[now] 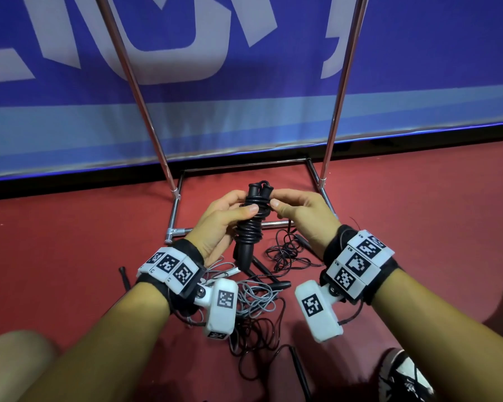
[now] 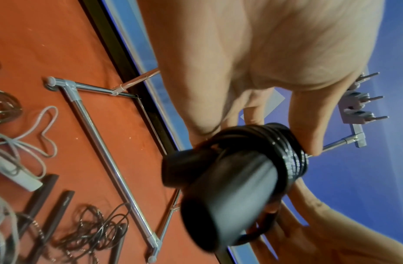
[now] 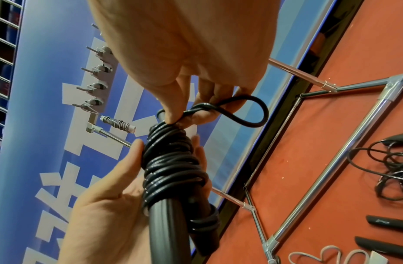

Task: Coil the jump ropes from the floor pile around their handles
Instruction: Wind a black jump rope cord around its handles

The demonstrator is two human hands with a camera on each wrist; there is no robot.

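Observation:
A black jump rope [image 1: 251, 220] is wound in many turns round its two black handles, held upright in front of me above the floor pile. My left hand [image 1: 230, 216] grips the wrapped handles [image 2: 227, 192] from the left, thumb across the coils [image 3: 173, 166]. My right hand [image 1: 285, 206] pinches the last loop of cord [image 3: 248, 110] at the top of the bundle. Below, loose black rope [image 1: 288, 253] and grey rope [image 1: 256, 297] lie tangled on the red floor, with several separate black handles [image 1: 299, 369] among them.
A chrome rack stands just beyond my hands, its base frame [image 1: 177, 210] on the floor and two uprights [image 1: 334, 111] rising before a blue banner [image 1: 244, 82]. Its hook bar [image 3: 94, 85] carries one coiled grey rope. My knee [image 1: 15, 358] and shoe [image 1: 404, 375] flank the pile.

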